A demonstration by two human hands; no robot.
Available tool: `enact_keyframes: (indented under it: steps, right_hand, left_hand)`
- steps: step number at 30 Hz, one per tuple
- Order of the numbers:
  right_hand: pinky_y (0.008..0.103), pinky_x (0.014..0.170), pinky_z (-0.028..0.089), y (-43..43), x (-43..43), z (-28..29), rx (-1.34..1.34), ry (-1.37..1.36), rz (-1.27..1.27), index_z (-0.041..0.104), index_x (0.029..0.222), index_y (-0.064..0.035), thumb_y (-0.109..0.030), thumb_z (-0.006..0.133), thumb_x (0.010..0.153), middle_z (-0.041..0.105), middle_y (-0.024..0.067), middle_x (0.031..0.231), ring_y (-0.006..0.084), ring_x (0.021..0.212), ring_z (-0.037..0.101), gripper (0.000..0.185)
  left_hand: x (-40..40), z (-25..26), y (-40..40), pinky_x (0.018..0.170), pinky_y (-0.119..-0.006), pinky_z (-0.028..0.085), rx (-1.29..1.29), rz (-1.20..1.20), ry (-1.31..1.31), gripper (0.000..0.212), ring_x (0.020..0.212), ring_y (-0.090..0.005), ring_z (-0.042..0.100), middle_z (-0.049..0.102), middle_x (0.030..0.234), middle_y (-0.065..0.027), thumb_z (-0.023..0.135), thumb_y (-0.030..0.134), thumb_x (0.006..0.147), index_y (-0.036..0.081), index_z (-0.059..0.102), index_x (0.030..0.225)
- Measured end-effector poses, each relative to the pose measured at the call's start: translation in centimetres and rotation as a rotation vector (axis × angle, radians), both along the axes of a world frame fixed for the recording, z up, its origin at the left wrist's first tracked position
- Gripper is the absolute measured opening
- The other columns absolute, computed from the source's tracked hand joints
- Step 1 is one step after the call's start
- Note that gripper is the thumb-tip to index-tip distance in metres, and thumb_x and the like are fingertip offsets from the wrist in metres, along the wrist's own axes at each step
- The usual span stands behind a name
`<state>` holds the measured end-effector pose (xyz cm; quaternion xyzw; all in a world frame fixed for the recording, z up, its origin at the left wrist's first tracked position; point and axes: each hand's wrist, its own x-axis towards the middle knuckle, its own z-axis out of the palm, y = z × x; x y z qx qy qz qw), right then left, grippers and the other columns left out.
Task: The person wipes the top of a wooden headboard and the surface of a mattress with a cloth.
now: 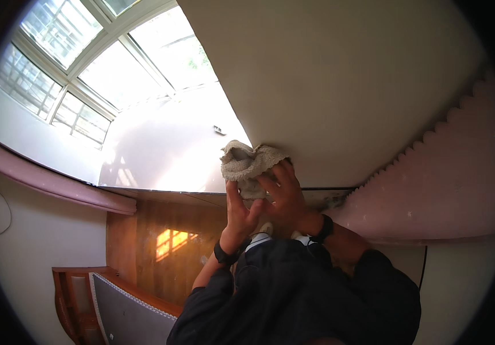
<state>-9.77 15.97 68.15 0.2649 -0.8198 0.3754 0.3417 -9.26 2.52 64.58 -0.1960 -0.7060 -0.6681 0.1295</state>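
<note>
Between both hands is a crumpled beige terry cloth [254,161], at the front edge of a white window sill [157,151] where it meets the wall corner. My left hand [241,211] has its fingers against the cloth's lower left side. On the right side, the fingers of my right hand [288,194] curl over the cloth. The two thumbs come close together below it. Part of the cloth hangs down past the sill's edge, and what lies beneath it is hidden.
A small metal piece [219,130] lies on the sill, below bright windows [122,73]. A pale wall [338,86] rises on the right, beside a scalloped pink curtain [437,185]. Lower left are a wooden floor [157,224] and wooden furniture with a grey panel [122,306].
</note>
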Motion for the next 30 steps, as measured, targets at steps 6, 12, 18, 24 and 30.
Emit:
enact_keyframes:
  steps: [6,12,18,24,30]
  right_hand:
    - [0.0483,0.088,0.033,0.9,-1.3,6.4,0.061,0.358,-0.306,0.06,0.099,-0.0093,-0.043,0.047,0.08,0.044,0.0141,0.107,0.0347,0.103,0.04,0.041]
    - [0.054,0.09,0.028,0.5,-2.9,5.8,0.072,0.355,-0.409,0.057,0.104,-0.0101,-0.042,0.053,0.075,0.041,0.0165,0.113,0.0379,0.108,0.037,0.043]
    - [0.0546,0.089,0.03,-0.9,-4.0,-0.6,0.14,0.236,-0.445,0.053,0.109,-0.0099,-0.036,0.059,0.071,0.039,0.0169,0.12,0.0392,0.11,0.038,0.046]
    - [0.0481,0.084,0.038,-1.2,-1.3,-4.2,0.306,-0.092,-0.489,0.05,0.112,-0.0089,-0.024,0.058,0.073,0.048,0.0149,0.109,0.0332,0.101,0.046,0.043]
    - [0.0439,0.086,0.037,-0.8,-1.1,-0.8,0.382,-0.067,-0.458,0.05,0.113,-0.0087,-0.018,0.06,0.07,0.05,0.014,0.108,0.0317,0.101,0.047,0.045]
  left_hand:
    - [-3.0,6.6,2.2,0.091,-0.037,0.034,-0.036,-0.053,0.305,0.083,0.111,-0.0261,0.037,0.033,0.121,-0.0183,0.061,0.038,0.074,-0.003,0.013,0.127]
    - [-4.3,9.4,2.2,0.081,-0.042,0.039,-0.128,0.017,0.47,0.068,0.101,-0.0362,0.044,0.039,0.112,-0.0215,0.07,0.014,0.06,0.0,0.033,0.116]
    - [-6.7,3.8,0.4,0.074,-0.036,0.045,-0.045,-0.187,0.149,0.054,0.091,-0.0292,0.052,0.047,0.102,-0.0182,0.064,0.009,0.064,-0.002,0.038,0.11]
    - [-8.2,-0.6,-0.2,0.058,-0.033,0.048,-0.185,-0.394,0.017,0.04,0.069,-0.0248,0.061,0.058,0.081,-0.0157,0.06,0.011,0.073,-0.001,0.044,0.107]
    - [-8.6,0.4,-0.5,0.067,-0.032,0.047,-0.236,-0.438,0.063,0.039,0.08,-0.0247,0.058,0.056,0.09,-0.016,0.059,0.011,0.075,-0.002,0.042,0.108]
